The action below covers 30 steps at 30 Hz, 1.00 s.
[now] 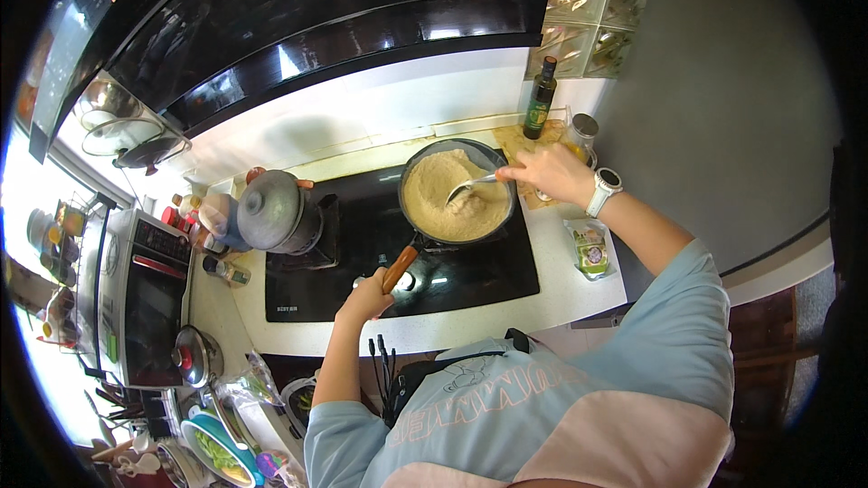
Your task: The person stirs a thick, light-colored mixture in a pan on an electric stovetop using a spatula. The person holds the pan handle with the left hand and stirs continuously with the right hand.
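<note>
fingers of left hand [364, 301] clasp pan handle [399, 268]; right hand [553, 172] pinches spoon [470, 185].

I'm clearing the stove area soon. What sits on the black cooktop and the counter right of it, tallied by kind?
Pans: 1, the pan of pale crumbs, left hand on its handle
Lidded pots: 1
Spoons: 1, in the right hand
Dark bottles: 1
Jars: 1
Small packets: 1
Total: 6

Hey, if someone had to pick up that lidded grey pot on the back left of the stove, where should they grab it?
Probably by the knob on top of the grey pot, coming straight down from above. The lid is domed and the knob stands proud at its centre. A small reddish side handle shows at the rim behind, but the other side is hidden.
</note>
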{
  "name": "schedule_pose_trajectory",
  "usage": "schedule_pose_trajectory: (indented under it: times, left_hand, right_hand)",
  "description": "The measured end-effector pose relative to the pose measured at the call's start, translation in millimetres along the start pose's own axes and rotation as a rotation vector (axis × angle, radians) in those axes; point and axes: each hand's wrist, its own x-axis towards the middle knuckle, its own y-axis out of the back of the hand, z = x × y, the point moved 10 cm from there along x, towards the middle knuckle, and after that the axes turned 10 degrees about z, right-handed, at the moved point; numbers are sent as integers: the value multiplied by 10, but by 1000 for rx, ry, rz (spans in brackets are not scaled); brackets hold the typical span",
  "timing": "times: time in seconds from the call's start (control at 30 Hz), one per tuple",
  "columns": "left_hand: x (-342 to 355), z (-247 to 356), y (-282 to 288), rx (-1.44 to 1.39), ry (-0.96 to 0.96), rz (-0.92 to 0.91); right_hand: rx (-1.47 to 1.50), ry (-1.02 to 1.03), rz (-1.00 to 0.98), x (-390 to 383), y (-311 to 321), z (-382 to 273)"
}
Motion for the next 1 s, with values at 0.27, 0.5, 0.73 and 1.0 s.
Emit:
schedule_pose_trajectory:
  times: [0.27, 0.5, 0.73, 1.0]
  left_hand:
    - [-1, -1, 3, 5, -2, 12]
    - [23, -6, 1, 15, -20, 17]
    - [39, -16, -11, 38, -21, 18]
    - [20, 0, -13, 12, -24, -10]
  right_hand:
    - [-213, -221, -54, 305, -425, 120]
    - [-113, -370, -426, 378, -792, 386]
    - [303, -617, -985, -76, -1088, 752]
    - [867, -1084, -966, -797, -1389, 535]
